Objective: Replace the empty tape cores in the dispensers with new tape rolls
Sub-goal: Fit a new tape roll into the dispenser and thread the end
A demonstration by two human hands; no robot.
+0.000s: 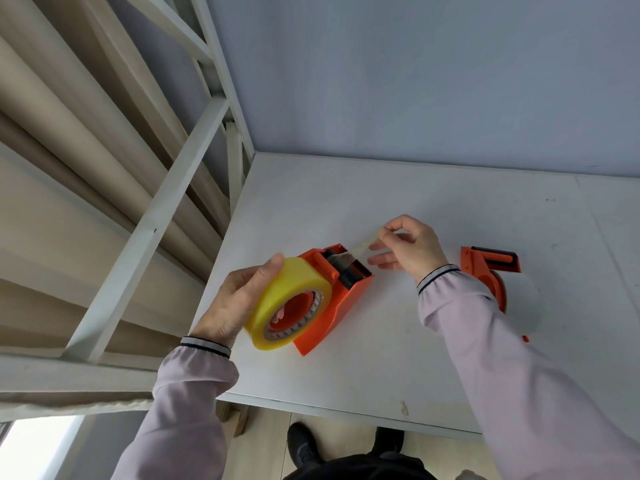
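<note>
a white table (433,341) fills the lower right of the view, butted against a pale blue-grey wall (415,81). to its left stands a white metal frame (166,209) with beige boards behind it. pale lilac sleeves with dark-striped cuffs reach in from the bottom edge, and a dark shoe (301,445) shows on the floor below the table's front edge.

the orange tape dispenser (332,306) sits on the table near its left edge, tilted, with its serrated cutter end pointing away from the person. a yellow tape roll (284,299) is seated on its hub, with the orange core holder visible through the centre. the left hand (235,303) is wrapped around the outside of the roll, thumb over the top, gripping it.

a second orange tape dispenser (491,268) lies to the right, well apart from the first, partly hidden behind the right forearm, with a pale, whitish roll (523,303) mounted on it.

the right hand (412,247) is above the table just beyond the first dispenser's cutter, thumb and forefinger pinched on the free end of a clear tape strip (363,245) that runs taut from the cutter area up to the fingertips.
</note>
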